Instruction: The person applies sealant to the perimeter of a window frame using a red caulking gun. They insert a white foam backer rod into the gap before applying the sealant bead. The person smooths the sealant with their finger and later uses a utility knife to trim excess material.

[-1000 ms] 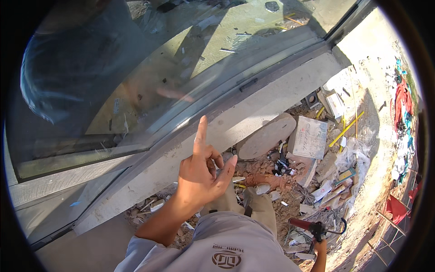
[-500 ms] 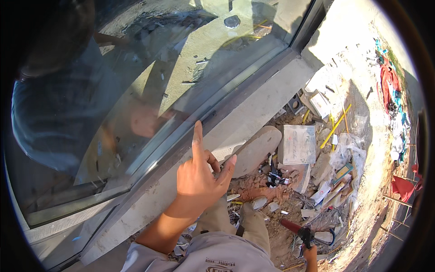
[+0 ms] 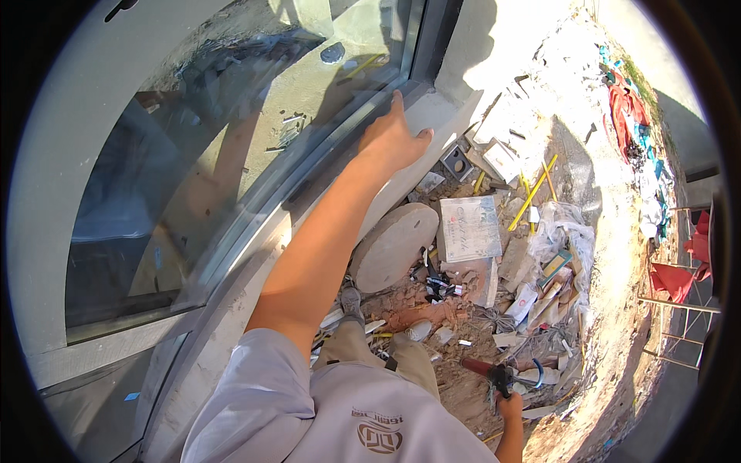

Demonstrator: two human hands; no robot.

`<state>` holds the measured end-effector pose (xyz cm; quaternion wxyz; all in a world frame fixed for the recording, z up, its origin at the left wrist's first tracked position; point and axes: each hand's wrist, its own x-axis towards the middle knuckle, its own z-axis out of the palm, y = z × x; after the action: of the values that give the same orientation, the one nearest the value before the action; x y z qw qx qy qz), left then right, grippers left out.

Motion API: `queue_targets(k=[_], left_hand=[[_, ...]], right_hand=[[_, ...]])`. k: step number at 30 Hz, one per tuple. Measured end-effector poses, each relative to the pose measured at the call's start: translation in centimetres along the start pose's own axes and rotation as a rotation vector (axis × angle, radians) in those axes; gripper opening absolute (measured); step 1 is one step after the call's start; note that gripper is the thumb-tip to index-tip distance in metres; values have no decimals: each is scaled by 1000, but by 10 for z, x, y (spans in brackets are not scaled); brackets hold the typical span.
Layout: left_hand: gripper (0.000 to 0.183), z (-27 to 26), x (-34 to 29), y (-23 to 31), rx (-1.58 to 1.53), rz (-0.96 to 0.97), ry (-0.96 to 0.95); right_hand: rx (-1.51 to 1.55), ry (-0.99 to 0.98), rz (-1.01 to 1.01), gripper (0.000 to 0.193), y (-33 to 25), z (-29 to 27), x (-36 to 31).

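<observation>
My left hand [image 3: 390, 142] reaches up along the window frame [image 3: 438, 38], index finger stretched out and thumb held apart. Its fingertip is at the lower corner of the frame, beside the edge of the glass pane [image 3: 266, 116], and the hand holds nothing. Low on the right, my right hand [image 3: 509, 404] is closed round the handle of a caulking gun [image 3: 500, 376] with a dark red barrel. The gun hangs over the rubble, its barrel pointing left.
A pale sill [image 3: 432, 116] runs below the frame. Between it and the sunlit ground lie a round stone slab [image 3: 394, 247], a pale box [image 3: 469, 229], yellow strips [image 3: 532, 193], crumpled plastic sheeting [image 3: 567, 224] and broken debris. Red cloth [image 3: 671, 282] hangs by a metal rack [image 3: 683, 339].
My left hand has moved up and right along the frame to its corner, the arm now straighter. My view has shifted; the caulking gun stays in my right hand.
</observation>
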<state>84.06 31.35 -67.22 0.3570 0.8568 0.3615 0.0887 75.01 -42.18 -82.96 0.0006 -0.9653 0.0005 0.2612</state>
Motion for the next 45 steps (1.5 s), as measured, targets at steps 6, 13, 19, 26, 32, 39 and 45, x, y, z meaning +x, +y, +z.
queue_targets(k=[6,13,19,26,32,39,45], left_hand=[[36,19,-52,41,-262,295,14],[38,129,-239,-22,-295,145,-302],[74,165,-350,-27,-781,-530,-742],[66,79,-372,33,-1700,-450,-191],[55,11,-369,23,-1577,-454,-40],[57,-46,-373,1,-1621,-261,113],[55,-104,-380,-6,-1637,-74,234]], right_hand=[[-19,55,-24,49,-28,-58,-9],[198,25,-136,50,-48,-160,-35],[868,71,-537,34,-35,-223,-69],[1100,-66,-807,62,-38,-242,-45],[1136,-140,-1038,65,-88,-220,-38],[1160,-432,-1089,70,-128,-202,-36],[1129,-734,-1259,66,-191,-198,-54]])
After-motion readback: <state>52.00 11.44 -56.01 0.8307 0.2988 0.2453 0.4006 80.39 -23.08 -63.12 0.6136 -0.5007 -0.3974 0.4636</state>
